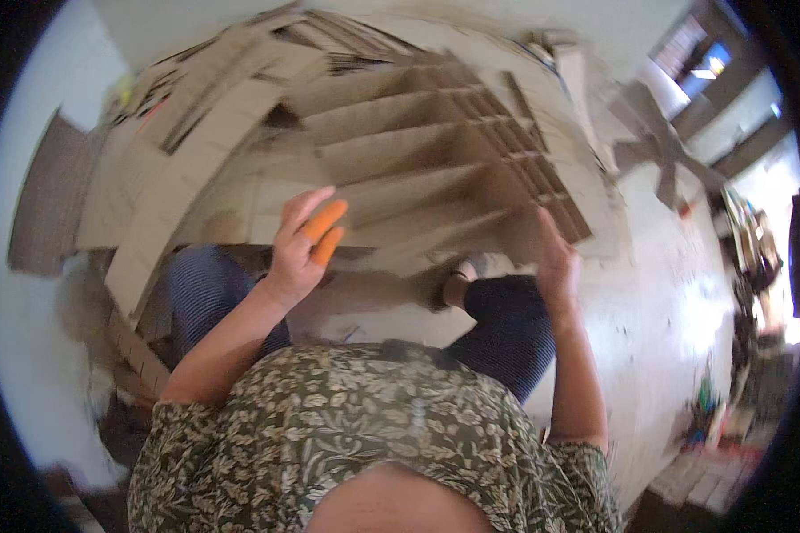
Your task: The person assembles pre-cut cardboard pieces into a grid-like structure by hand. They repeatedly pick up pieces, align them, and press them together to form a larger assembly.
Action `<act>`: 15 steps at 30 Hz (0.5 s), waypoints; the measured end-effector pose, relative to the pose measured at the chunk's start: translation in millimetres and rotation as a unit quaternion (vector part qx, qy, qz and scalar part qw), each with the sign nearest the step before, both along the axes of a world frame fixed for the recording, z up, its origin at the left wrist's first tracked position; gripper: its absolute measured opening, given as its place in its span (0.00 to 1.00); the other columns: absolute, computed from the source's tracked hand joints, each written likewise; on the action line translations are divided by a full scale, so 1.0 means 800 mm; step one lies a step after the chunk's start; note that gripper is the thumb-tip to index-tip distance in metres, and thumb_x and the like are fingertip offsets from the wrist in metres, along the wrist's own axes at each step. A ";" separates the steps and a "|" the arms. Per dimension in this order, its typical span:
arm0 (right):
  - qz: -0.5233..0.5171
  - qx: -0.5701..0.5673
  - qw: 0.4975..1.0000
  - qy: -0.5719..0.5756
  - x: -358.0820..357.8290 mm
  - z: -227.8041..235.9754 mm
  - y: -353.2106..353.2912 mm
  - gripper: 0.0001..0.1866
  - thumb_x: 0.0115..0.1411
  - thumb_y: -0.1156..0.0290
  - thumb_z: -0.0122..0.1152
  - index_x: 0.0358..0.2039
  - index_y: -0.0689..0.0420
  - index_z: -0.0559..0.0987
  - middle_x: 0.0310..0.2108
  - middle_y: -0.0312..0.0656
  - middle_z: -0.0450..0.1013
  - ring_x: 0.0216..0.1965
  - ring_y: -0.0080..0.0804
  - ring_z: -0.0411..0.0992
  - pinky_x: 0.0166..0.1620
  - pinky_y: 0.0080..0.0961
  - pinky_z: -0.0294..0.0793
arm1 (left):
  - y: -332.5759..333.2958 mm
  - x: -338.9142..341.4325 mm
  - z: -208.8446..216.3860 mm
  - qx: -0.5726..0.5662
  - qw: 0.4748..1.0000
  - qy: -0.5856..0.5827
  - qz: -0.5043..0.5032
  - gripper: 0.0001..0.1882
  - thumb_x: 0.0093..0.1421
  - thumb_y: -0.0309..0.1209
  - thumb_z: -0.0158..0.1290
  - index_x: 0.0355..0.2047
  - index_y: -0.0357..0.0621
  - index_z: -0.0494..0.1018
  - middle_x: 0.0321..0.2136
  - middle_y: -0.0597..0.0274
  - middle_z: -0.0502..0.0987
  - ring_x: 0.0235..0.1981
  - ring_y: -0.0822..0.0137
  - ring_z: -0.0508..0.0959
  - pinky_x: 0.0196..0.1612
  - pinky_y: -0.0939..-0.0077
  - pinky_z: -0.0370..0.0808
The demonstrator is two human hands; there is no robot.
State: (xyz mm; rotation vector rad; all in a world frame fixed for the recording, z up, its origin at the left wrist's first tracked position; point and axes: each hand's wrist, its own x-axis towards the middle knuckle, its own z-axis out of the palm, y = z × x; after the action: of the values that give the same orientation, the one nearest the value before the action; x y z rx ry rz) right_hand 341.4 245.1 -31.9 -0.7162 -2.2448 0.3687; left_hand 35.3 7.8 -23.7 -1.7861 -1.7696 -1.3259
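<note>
My left hand point(300, 247) is raised over the near left side of a brown cardboard divider point(400, 151). Its fingers are apart and slightly bent, with nothing between them. Orange finger covers point(324, 233) sit on two of its fingers. The divider has several long, parallel upright strips, crossed by strips along its right side. Beside that right side is my right hand point(558, 271), fingers stretched out and blurred. Whether it touches the cardboard I cannot tell. Between my knees, the divider's near edge lies in shadow.
Flat cardboard strips point(196, 169) lie stacked and overlapping at the left and far left. More loose cardboard pieces point(653, 142) are on the pale floor point(613, 355) at the far right. Assorted clutter point(711, 417) lines the right side. A pale wall point(40, 338) stands at the left.
</note>
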 end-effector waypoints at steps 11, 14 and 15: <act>-0.052 -0.003 0.997 -0.065 -0.009 -0.020 0.016 0.27 0.56 0.84 0.55 0.57 0.53 0.71 0.27 0.50 0.74 0.25 0.31 0.70 0.33 0.22 0.70 | -0.013 -0.187 0.008 -0.271 0.843 0.069 0.460 0.32 0.57 0.43 0.57 0.54 0.31 0.63 0.59 0.47 0.60 0.61 0.48 0.58 0.60 0.50 0.56; -0.061 0.043 0.996 -0.054 -0.014 -0.015 0.010 0.25 0.57 0.82 0.57 0.56 0.56 0.71 0.32 0.50 0.75 0.30 0.33 0.74 0.35 0.26 0.74 | -0.010 -0.220 0.002 -0.285 0.841 0.099 0.449 0.32 0.58 0.43 0.55 0.54 0.32 0.62 0.59 0.47 0.60 0.61 0.47 0.59 0.59 0.47 0.56; -0.062 0.066 0.995 -0.047 -0.014 -0.012 0.006 0.24 0.57 0.81 0.57 0.56 0.57 0.71 0.34 0.50 0.76 0.32 0.34 0.75 0.36 0.27 0.75 | -0.007 -0.228 0.001 -0.301 0.837 0.104 0.445 0.29 0.59 0.43 0.54 0.52 0.33 0.64 0.56 0.47 0.64 0.58 0.48 0.63 0.57 0.48 0.59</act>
State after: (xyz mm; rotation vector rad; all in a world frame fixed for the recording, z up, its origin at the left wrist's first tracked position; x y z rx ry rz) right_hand 330.5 250.3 -41.3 -0.8133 -2.2749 0.1280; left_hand -146.9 2.0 -22.8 -0.9444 -2.5476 -0.1952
